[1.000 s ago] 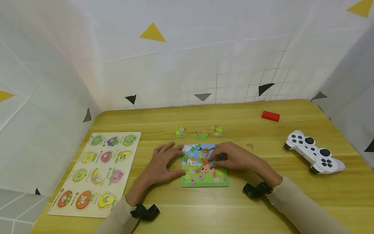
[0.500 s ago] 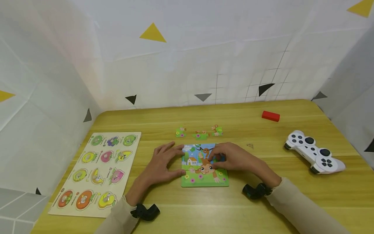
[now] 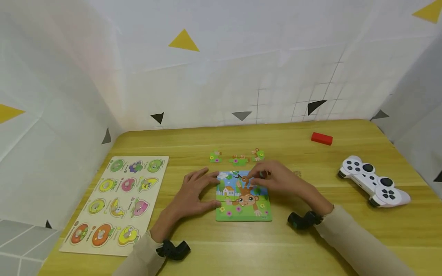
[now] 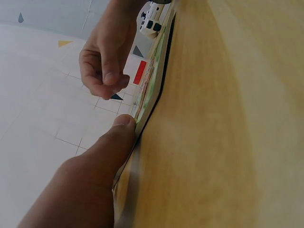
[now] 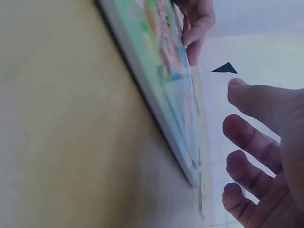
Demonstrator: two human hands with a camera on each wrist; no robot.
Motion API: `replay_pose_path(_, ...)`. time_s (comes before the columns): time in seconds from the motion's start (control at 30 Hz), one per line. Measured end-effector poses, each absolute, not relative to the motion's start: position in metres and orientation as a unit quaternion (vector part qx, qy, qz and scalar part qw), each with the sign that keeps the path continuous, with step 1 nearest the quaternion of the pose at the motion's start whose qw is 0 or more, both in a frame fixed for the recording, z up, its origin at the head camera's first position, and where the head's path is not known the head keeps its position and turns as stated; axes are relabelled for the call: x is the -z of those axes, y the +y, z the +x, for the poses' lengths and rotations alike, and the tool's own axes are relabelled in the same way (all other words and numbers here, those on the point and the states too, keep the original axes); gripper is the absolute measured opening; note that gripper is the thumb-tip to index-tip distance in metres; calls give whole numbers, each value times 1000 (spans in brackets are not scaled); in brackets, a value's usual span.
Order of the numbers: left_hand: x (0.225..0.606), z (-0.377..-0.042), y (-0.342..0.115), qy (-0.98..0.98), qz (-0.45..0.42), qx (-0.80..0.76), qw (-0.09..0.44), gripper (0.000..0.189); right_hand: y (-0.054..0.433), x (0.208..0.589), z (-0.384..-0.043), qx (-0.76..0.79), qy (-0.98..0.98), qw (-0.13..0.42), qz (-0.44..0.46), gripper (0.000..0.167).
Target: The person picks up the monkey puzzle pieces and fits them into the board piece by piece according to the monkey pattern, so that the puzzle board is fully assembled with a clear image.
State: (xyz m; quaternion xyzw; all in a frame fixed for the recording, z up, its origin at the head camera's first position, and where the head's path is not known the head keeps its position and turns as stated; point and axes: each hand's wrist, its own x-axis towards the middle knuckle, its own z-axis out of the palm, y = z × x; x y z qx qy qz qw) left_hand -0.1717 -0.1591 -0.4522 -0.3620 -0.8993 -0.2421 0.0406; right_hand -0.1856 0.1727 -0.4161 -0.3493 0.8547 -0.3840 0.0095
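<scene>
A square jigsaw puzzle (image 3: 243, 212) with a monkey, a small house and flowers lies flat on the table. At its left edge my left hand (image 3: 193, 195) rests with the fingers spread, and the left wrist view shows the thumb (image 4: 102, 149) against the board's edge. Over the upper right of the picture hovers my right hand (image 3: 277, 178). Its bent fingers (image 5: 254, 178) and thumb stand apart with nothing between them in the right wrist view. Behind the board lie loose puzzle pieces: a left one (image 3: 215, 156), a middle one (image 3: 239, 161) and a right one (image 3: 258, 155).
On the left lies a wooden fruit peg puzzle (image 3: 103, 212), close to my left forearm. A white game controller (image 3: 373, 182) sits at the right. Farther back is a red block (image 3: 322, 138). White sheeting (image 3: 221, 76) with triangles walls in the table.
My right hand has risen off the puzzle's middle and shifted slightly toward the back, uncovering the monkey's face. The left hand stays at the left edge. The head view has tilted slightly.
</scene>
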Motion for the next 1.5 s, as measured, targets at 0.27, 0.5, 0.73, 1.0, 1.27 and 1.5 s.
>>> replay_pose_path(0.27,453,-172,-159,-901,-360,239,40,63,163,408,-205,411,855,-5,-318,14)
replay_pose_path(0.5,453,-172,-159,-904,-352,242,23,62,147,403,-225,410,856,-8,-314,19)
replay_pose_path(0.73,453,-172,-158,-901,-356,245,24,62,128,402,-245,405,857,10,-318,23)
replay_pose_path(1.0,452,-171,-158,-903,-353,243,22,62,109,403,-260,410,856,51,-311,26)
replay_pose_path(1.27,452,-171,-158,-899,-361,245,37,61,100,409,-274,403,864,56,-295,30)
replay_pose_path(1.5,452,-171,-159,-902,-360,236,37,61,93,414,-283,360,882,66,-295,40)
